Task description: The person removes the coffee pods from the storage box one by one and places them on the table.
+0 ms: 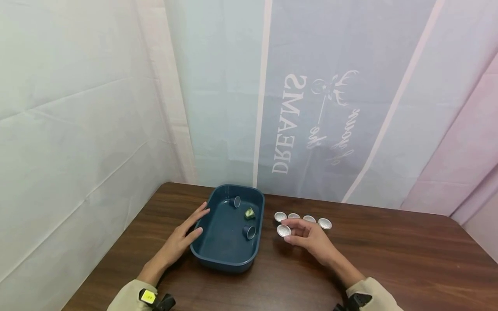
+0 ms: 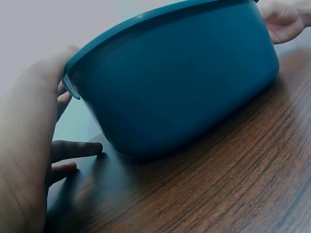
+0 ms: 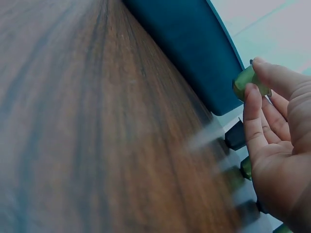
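My right hand (image 1: 313, 242) pinches a green coffee capsule (image 3: 247, 81) between thumb and fingertips, its silver lid facing up in the head view. This capsule is raised over the table, to the right of a dark blue plastic basin (image 1: 221, 261). At the basin's left side, my left hand (image 1: 177, 244) touches the rim with its fingers spread and fairly straight. Inside the basin lie a green capsule (image 1: 250, 213) and two dark blue capsules, one near the front (image 1: 249, 232) and one at the back (image 1: 235, 201).
Several more capsules (image 1: 324, 223) stand lid up in a row just beyond my right hand, partly hidden by it. The brown wood-grain table (image 1: 389, 255) reaches to a hanging cloth (image 1: 233, 108) with printed lettering at the back.
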Demonstrator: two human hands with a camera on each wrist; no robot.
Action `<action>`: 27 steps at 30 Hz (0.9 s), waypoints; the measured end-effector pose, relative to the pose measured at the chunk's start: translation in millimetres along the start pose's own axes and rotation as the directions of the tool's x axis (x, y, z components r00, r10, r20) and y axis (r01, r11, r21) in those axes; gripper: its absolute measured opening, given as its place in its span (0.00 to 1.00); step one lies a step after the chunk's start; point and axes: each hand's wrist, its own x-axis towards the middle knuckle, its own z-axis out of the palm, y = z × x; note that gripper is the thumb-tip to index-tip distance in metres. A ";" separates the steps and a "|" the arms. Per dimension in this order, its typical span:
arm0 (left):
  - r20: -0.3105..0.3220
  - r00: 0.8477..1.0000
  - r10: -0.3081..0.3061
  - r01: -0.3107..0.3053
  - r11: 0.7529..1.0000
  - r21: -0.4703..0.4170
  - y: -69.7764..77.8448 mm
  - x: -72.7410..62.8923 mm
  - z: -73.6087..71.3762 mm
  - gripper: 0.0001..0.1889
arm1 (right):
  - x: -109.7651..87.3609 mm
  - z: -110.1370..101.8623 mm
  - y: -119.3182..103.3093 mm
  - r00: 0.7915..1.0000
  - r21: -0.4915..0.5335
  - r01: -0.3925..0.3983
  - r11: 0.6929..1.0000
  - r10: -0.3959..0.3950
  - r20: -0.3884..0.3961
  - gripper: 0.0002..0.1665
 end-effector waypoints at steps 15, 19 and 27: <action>-0.002 1.000 0.004 -0.004 1.000 0.003 -1.6 1.2 0.2 0.27 | -1.7 2.6 5.5 0.998 -0.028 -0.070 0.997 0.071 0.002 0.27; -0.003 1.000 0.003 -0.003 1.000 0.007 -2.1 1.2 0.0 0.27 | -0.9 3.8 6.5 0.996 -0.044 -0.092 0.995 0.092 -0.010 0.27; -0.008 1.000 -0.008 0.009 1.000 0.018 -3.6 -0.1 0.4 0.27 | 0.1 6.1 8.4 0.992 -0.098 -0.127 0.987 0.125 -0.027 0.27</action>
